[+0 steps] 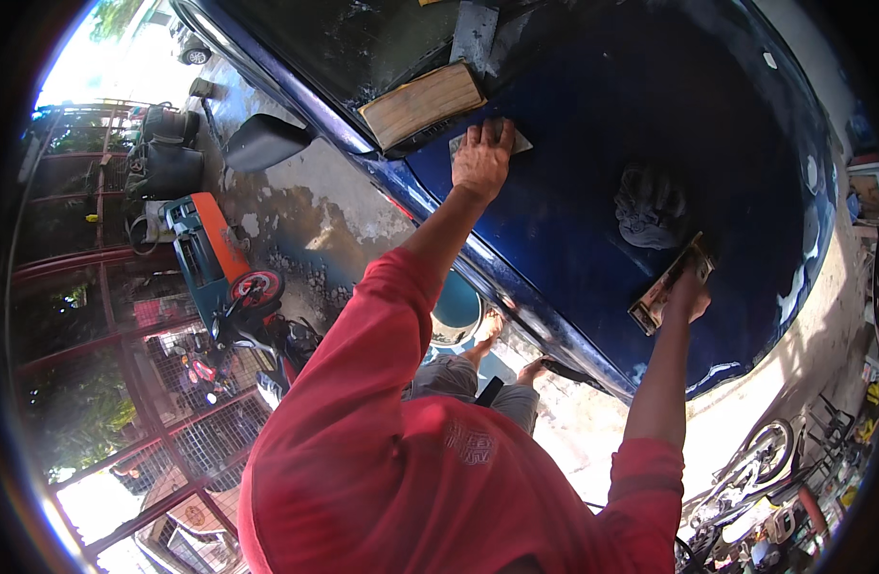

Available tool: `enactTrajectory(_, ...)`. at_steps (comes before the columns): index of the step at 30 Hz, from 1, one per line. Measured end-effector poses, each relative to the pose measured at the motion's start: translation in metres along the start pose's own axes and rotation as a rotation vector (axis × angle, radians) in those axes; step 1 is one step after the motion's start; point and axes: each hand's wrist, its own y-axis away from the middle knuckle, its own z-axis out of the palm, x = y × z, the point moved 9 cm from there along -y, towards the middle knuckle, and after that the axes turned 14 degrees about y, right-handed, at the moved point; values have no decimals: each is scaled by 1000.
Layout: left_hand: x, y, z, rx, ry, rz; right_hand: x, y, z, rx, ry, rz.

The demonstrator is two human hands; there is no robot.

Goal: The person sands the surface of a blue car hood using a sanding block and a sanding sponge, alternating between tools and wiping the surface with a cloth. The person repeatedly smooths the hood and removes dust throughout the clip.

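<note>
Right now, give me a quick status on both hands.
Left hand flat on sandpaper sheet. Right hand grips sanding block on blue car hood. Nothing blocking.

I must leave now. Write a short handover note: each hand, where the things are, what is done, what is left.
Left hand: pressed flat on a sheet of sandpaper on the blue car hood.
Right hand: grips a sanding block on edge against the hood.
Grey filler patch sits just above the block.
A wooden block lies near the windshield.
Done: filler applied. Left: patch looks rough and unpainted.

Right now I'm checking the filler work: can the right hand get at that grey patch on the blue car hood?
Probably yes: the right hand holds a flat sanding block beside the grey patch, with bare blue car hood between them.
</note>
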Motion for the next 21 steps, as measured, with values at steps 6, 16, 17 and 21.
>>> enactTrajectory(6, 2, 4, 3, -17, 44, -13, -3, 4, -5, 27, 48, -10)
enactTrajectory(16, 3, -7, 0, -59, -18, -14, 0, -2, 1, -5, 38, -9)
enactTrajectory(17, 2, -7, 5, -106, -34, -11, 2, -4, 2, -5, 54, -6)
enactTrajectory(21, -1, -1, 0, -18, 41, -40, -2, -8, -1, 59, 97, -70)
